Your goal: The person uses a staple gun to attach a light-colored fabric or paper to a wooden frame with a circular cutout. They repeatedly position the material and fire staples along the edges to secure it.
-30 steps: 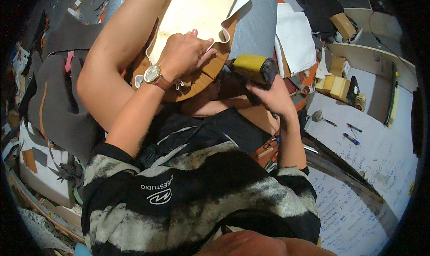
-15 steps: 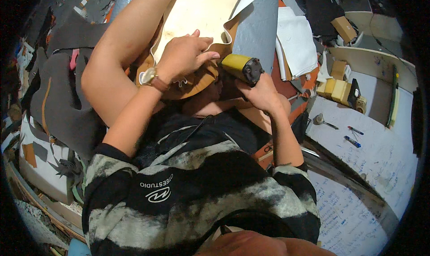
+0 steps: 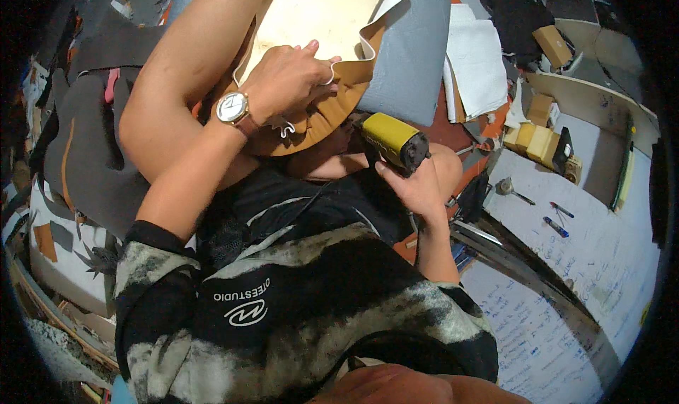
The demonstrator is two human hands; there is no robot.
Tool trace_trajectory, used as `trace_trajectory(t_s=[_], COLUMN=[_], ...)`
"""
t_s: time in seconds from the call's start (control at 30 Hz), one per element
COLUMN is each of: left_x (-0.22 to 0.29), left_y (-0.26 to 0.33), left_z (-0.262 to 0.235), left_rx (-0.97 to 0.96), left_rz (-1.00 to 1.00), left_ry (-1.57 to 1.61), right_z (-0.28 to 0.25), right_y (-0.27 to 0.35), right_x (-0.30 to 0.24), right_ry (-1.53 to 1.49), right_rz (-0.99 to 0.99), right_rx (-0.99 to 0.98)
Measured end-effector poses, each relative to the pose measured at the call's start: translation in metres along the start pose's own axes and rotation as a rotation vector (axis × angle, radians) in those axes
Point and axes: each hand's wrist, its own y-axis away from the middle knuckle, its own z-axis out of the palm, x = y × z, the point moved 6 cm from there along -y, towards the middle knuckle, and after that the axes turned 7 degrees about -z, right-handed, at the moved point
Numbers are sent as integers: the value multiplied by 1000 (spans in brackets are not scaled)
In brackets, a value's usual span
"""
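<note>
A cream-coloured panel (image 3: pixel 311 15) lies across my lap. Brown leather-like material (image 3: pixel 325 124), with a white cut edge, wraps around its near end in loose folds. My left hand (image 3: pixel 293 78) rests over the panel's near edge, its thumb and fingers gripping a fold of that material. A watch with a brown strap (image 3: pixel 233 108) is on this wrist. To the right of the fold, my right hand (image 3: pixel 417 185) is closed around a power tool (image 3: pixel 390 136) with a yellow barrel and black rear end. The tool's front end is hidden, and it stands apart from the material.
A grey-blue padded surface (image 3: pixel 414 50) extends behind the panel, with white sheets (image 3: pixel 477 64) beside it. On the right, a scribbled white tabletop (image 3: pixel 530 206) carries pens (image 3: pixel 556 226) and yellow blocks (image 3: pixel 530 139). Dark grey sheet material (image 3: pixel 92 142) hangs at the left.
My right hand has lowered the power tool toward me and slightly right, away from the material. The left hand stays on the fold, its wrist turned so that the watch face shows.
</note>
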Motion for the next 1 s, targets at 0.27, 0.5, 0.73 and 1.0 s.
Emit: trace_trajectory(t_s=[0.27, 0.5, 0.73, 1.0], left_x=[-6, -4, -3, -6], left_y=[-3, 3, 4, 6], left_z=[0, -5, -4, 3], left_rx=[24, 179, 294, 276], left_rz=[74, 162, 187, 235], left_ry=[-66, -30, -40, 28], right_z=[9, 23, 34, 43], right_y=[-19, -19, -13, -12], right_x=[-9, -2, 0, -2], right_ry=[232, 192, 226, 273], right_rz=[-128, -14, 16, -5], right_rx=[-17, 45, 61, 36])
